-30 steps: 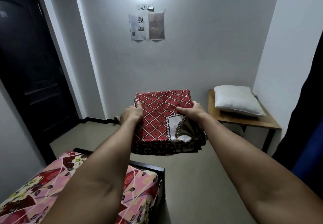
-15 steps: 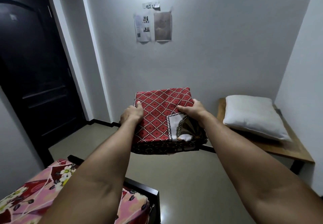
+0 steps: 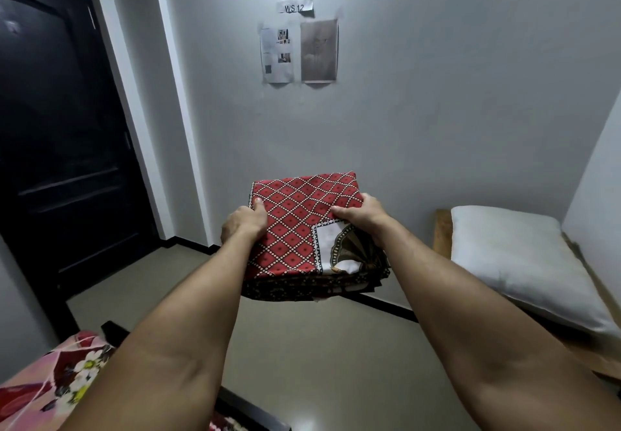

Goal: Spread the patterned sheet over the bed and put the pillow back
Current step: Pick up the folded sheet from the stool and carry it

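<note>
I hold a folded patterned sheet (image 3: 295, 225), red with a white dotted diamond grid and a white and olive corner, out in front of me at chest height. My left hand (image 3: 243, 224) grips its left edge with the thumb on top. My right hand (image 3: 361, 213) grips its right edge. A white pillow (image 3: 521, 262) lies on a wooden table (image 3: 441, 232) at the right wall. The bed (image 3: 50, 383), covered in a pink floral cloth, shows only at the bottom left, partly hidden by my left arm.
A dark door (image 3: 64, 134) stands closed at the left. Papers (image 3: 297, 50) are taped to the grey wall ahead. The bed's dark frame (image 3: 248, 412) juts out below my arms. Beige floor (image 3: 322, 346) lies between bed and table.
The view has swung to the right: the table and pillow have come closer and lower right, the bed has slid down and left. Both hands keep the same hold on the sheet.
</note>
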